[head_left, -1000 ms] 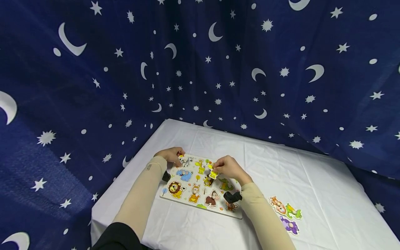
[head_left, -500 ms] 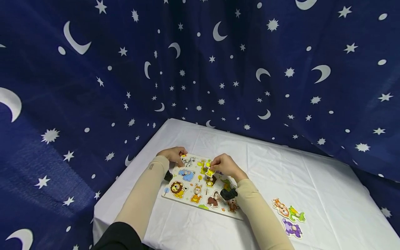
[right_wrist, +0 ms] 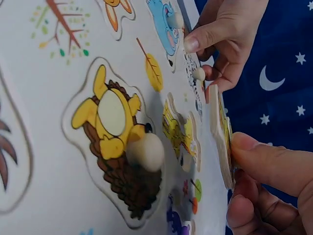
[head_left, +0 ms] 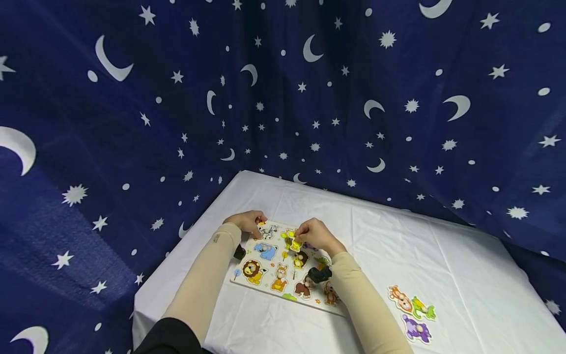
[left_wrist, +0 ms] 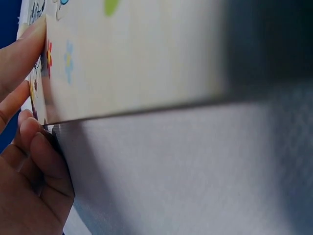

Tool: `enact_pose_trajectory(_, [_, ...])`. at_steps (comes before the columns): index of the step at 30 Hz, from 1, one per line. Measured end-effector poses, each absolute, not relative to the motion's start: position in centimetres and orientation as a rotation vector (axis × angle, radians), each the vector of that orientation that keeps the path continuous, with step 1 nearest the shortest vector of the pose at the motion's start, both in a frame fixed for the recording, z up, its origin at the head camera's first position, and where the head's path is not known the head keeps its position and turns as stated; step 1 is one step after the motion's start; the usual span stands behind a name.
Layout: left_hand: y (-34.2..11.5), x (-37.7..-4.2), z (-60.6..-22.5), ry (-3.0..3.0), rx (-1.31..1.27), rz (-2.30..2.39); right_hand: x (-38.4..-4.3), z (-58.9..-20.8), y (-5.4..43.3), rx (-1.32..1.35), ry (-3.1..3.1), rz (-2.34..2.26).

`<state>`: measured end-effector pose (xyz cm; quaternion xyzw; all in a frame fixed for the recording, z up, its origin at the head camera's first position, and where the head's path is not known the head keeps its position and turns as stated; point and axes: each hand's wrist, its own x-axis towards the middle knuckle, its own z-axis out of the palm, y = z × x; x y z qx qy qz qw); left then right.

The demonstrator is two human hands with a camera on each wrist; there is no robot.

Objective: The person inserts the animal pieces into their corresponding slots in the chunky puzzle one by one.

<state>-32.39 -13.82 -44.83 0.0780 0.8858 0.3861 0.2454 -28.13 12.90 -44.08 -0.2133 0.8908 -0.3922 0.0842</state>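
A wooden puzzle board (head_left: 249, 253) with animal pictures lies on the table. My left hand (head_left: 244, 222) grips its far left corner, thumb on top and fingers at the edge; the left wrist view shows the thumb (left_wrist: 22, 58) on the board's face. Between thumb and fingers of my right hand (head_left: 319, 235) is a yellow giraffe puzzle piece (head_left: 295, 243). In the right wrist view the giraffe piece (right_wrist: 222, 139) is tilted edge-on, apart from the board, beside the giraffe-shaped recess (right_wrist: 173, 129). The knobbed hedgehog piece (right_wrist: 112, 122) sits in the board close by.
Right of the board, loose on the white cloth (head_left: 371, 231), lie an orange animal piece (head_left: 400, 298), a green crocodile piece (head_left: 423, 309) and a purple animal piece (head_left: 416, 329). A blue curtain (head_left: 283, 73) with moons and stars hangs behind the table.
My right hand has moved a little left with the giraffe piece, closer over its recess. The left hand stays on the board's corner. The head view has shifted slightly.
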Motion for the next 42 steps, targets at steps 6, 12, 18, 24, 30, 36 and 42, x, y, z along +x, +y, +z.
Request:
enact_pose_trajectory(6, [-13.9,-32.5,-45.1,2.409,0.216,1.065,-28.2,-44.3,12.3,-0.636,2.637,-1.153])
enact_pose_trajectory(12, [-13.8,-32.2,-45.2,2.434,0.217,1.057,-28.3,-44.5,11.7,-0.573,2.649,-1.159])
enact_pose_trajectory(18, [-13.6,-31.8,-45.1,2.426,0.202,1.056,-28.5,-45.1,11.4,-0.493,2.646,-1.167])
enact_pose_trajectory(24, [-13.5,-31.6,-45.5,2.441,0.197,1.041,-28.3,-45.6,11.2,-0.451,2.625,-1.190])
enact_pose_trajectory(30, [-13.3,-31.5,-45.7,2.438,0.183,1.062,-28.2,-46.1,11.1,-0.453,2.650,-1.155])
enact_pose_trajectory(36, [-13.3,-31.5,-45.5,2.461,0.198,1.043,-28.6,-46.2,11.0,-0.432,2.663,-1.156])
enact_pose_trajectory(42, [-13.5,-31.6,-45.0,2.477,0.209,1.034,-28.8,-45.7,10.7,-0.459,2.684,-1.142])
